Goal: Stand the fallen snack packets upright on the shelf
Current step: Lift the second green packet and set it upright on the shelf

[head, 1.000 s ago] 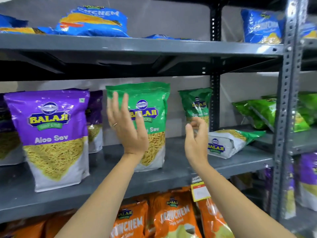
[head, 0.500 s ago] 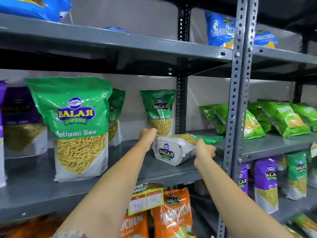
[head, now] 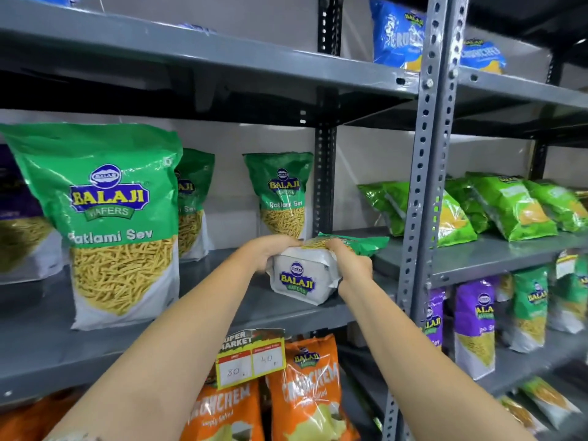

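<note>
A green and white Ratlami Sev packet point(head: 299, 280) lies on its back on the grey middle shelf point(head: 222, 300), its white base toward me. My left hand point(head: 270, 249) grips its left top edge. My right hand point(head: 351, 265) grips its right side. Both hands are closed on this fallen packet. Three more green Ratlami Sev packets stand upright on the same shelf: a large one point(head: 108, 218) at the front left, one point(head: 194, 202) behind it, and one point(head: 281, 195) at the back behind my hands.
A perforated grey upright post point(head: 423, 173) rises just right of my right hand. Beyond it, light green packets point(head: 509, 205) lie slanted on the neighbouring shelf. Orange packets point(head: 305, 386) and a price tag point(head: 251, 358) sit below; blue packets point(head: 397, 33) above.
My view swung right and closer. Both hands went from raised and open in front of the shelf to the fallen packet, and now they clasp it on either side.
</note>
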The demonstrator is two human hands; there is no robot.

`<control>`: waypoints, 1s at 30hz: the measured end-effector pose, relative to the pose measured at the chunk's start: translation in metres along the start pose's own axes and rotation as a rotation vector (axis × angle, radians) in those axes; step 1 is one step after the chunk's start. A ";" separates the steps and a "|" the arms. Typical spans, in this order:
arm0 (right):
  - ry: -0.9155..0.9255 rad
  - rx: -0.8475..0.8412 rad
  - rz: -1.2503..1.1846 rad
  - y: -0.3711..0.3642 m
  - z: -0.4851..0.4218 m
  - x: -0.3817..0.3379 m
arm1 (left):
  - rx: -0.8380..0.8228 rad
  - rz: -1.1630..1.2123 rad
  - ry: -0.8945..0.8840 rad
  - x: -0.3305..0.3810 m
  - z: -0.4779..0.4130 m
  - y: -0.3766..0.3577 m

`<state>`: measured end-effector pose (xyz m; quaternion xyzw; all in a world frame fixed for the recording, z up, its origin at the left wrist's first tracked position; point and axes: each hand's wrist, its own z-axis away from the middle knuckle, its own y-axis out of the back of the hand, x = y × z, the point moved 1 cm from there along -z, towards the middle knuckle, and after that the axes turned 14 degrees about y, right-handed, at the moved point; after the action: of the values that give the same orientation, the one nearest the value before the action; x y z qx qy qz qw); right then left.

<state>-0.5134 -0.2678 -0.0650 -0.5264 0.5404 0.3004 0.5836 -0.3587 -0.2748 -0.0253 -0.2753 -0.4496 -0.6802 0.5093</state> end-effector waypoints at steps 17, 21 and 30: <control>0.446 -0.573 -0.246 0.021 0.069 -0.043 | 0.228 0.670 -0.562 -0.060 0.109 -0.017; 0.405 -0.594 -0.274 0.015 0.076 -0.033 | 0.310 0.702 -0.692 -0.074 0.128 -0.020; 0.390 -0.666 -0.295 0.004 0.069 -0.024 | 0.445 0.766 -0.765 -0.093 0.127 -0.018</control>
<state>-0.5005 -0.1967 -0.0533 -0.8053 0.4329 0.2667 0.3048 -0.3553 -0.1190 -0.0527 -0.5305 -0.6020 -0.1890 0.5661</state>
